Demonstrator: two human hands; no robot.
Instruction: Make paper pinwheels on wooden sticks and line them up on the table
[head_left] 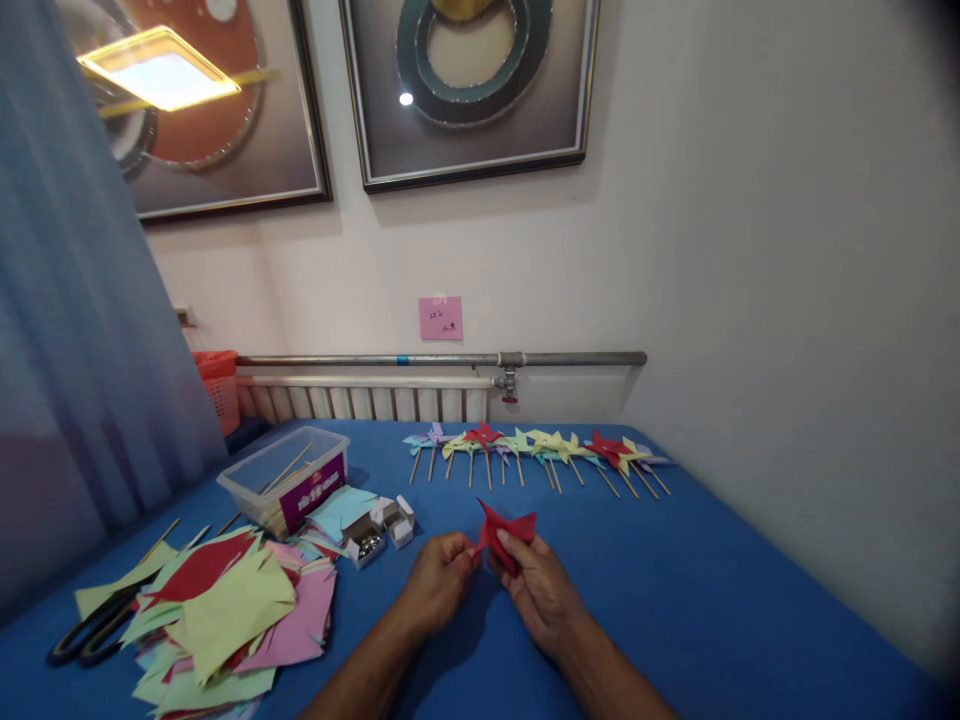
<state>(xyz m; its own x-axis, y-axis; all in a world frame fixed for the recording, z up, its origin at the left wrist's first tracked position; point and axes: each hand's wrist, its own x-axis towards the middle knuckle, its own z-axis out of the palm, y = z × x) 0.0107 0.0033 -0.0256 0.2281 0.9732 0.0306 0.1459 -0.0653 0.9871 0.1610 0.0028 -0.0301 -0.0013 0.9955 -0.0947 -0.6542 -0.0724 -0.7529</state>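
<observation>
A red paper pinwheel [517, 530] with folded blades is held above the blue table, between my two hands. My right hand [541, 590] pinches its middle, the thumb lying on top of the paper. The fingers of my left hand [439, 580] are closed at the pinwheel's left edge, on a red paper tip. Whether a pin or stick is in the fingers is hidden. Left of my hands stand two small white boxes, one [365, 542] with shiny metal pins inside, the other [397, 520] with its flap up.
Finished pinwheels on sticks [517, 442] lie in a row at the back of the blue table [675, 590]. A clear plastic tub [247, 480] holds wooden sticks. Cut paper sheets [232, 610] are piled front left beside black-handled scissors [94, 630]. A pipe [450, 361] runs along the wall.
</observation>
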